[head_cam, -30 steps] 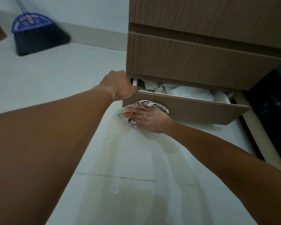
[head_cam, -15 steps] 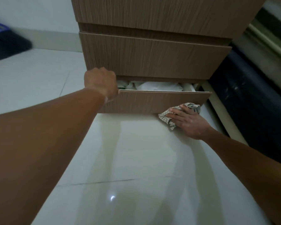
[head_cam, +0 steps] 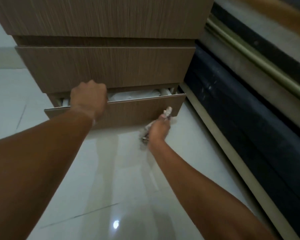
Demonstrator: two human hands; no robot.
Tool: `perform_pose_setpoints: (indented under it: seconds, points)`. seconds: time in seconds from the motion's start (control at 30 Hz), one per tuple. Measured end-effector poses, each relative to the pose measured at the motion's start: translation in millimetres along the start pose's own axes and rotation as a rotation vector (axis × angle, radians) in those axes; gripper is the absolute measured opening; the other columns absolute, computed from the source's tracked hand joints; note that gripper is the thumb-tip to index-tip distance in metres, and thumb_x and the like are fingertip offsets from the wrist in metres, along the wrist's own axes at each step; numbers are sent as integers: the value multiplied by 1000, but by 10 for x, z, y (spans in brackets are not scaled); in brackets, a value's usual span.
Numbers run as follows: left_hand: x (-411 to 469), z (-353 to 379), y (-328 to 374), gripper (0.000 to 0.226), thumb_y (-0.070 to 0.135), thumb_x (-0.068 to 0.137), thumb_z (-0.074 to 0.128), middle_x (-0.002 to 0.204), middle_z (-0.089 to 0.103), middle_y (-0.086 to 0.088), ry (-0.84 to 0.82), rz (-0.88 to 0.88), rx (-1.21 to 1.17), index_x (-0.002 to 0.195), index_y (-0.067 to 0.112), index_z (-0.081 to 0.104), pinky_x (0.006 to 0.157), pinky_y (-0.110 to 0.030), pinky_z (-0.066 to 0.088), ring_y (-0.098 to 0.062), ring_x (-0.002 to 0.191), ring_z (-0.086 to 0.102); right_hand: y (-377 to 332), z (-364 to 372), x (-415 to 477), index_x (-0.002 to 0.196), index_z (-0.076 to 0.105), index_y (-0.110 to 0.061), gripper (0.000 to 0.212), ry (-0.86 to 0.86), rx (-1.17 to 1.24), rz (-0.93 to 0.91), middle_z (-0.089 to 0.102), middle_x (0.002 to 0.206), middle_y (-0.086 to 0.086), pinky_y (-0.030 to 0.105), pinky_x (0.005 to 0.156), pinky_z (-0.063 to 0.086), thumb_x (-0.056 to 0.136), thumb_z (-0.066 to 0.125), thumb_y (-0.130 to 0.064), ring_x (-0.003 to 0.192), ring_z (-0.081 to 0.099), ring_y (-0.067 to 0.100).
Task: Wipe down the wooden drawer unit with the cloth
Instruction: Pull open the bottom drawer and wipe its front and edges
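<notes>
Head view, looking down: pale glossy tile floor (head_cam: 125,179) fills the lower frame, with a light glare spot near the bottom. Wooden drawer unit (head_cam: 107,66) stands at top centre, vertical grain, upper fronts flush. A dark blurred bed-like edge (head_cam: 232,110) runs along the right of the unit — detail too smeared to tell more.

Bottom drawer (head_cam: 137,110) is pulled partly out, white crumpled contents (head_cam: 133,96) showing in the gap behind its front panel.

Left hand (head_cam: 89,99) sits on the top edge of the bottom drawer front, left of centre, fingers curled over the edge into the gap — closed grip on the panel edge, fingertips hidden inside.

Right hand (head_cam: 158,130) is low at the drawer front's lower right corner, fingers closed around the cloth (head_cam: 145,135). Cloth is bunched and motion-blurred; a pale end sticks up above the fingers against the panel's lower right, the rest hangs from the hand's left side just above the floor. Whether the cloth touches the floor — cannot tell.
</notes>
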State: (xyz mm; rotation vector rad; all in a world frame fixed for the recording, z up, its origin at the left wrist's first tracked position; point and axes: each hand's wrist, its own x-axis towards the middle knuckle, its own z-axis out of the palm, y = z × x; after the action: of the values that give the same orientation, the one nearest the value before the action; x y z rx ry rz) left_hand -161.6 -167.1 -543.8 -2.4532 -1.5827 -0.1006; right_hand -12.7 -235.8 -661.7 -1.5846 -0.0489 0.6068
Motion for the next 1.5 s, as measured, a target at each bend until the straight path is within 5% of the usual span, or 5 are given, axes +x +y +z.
perform_pose_setpoints:
  seconds: [0.13,0.47,0.67,0.97,1.5]
  points:
    - [49,81,-78,20,5,93,56,99,67,-29,24,-30,-33,104,-4,70,74,-47,53,-48,96,65,-86,498,-343,152,35,-12,48,-108,112,6,43,153,13,30,104,36,109,28,-32,135,46,31]
    - [109,130,-96,17,6,93,58,94,69,-27,25,-57,-56,99,-1,72,71,-45,52,-47,91,67,-732,303,785,145,43,-22,47,138,189,-202,50,146,9,45,106,41,105,29,-43,127,52,27]
    - [23,60,7,20,1,94,52,97,70,-24,18,-39,11,103,-2,70,74,-44,52,-43,95,68,-506,302,403,152,37,-21,44,64,-232,-444,14,166,-10,46,122,7,108,34,-19,155,-1,17]
    - [-99,20,-22,21,19,92,62,103,70,-18,-107,8,-4,106,6,69,79,-41,52,-38,100,67,-1116,-61,548,121,55,-11,33,238,195,-124,61,99,4,35,81,53,109,31,-31,83,60,16]
    - [-54,226,-195,82,33,97,56,167,5,-9,-477,51,-151,159,9,8,117,-42,26,-32,148,24,-533,660,-75,139,53,-12,40,-34,92,-205,57,139,8,31,98,37,109,31,-27,125,52,27]
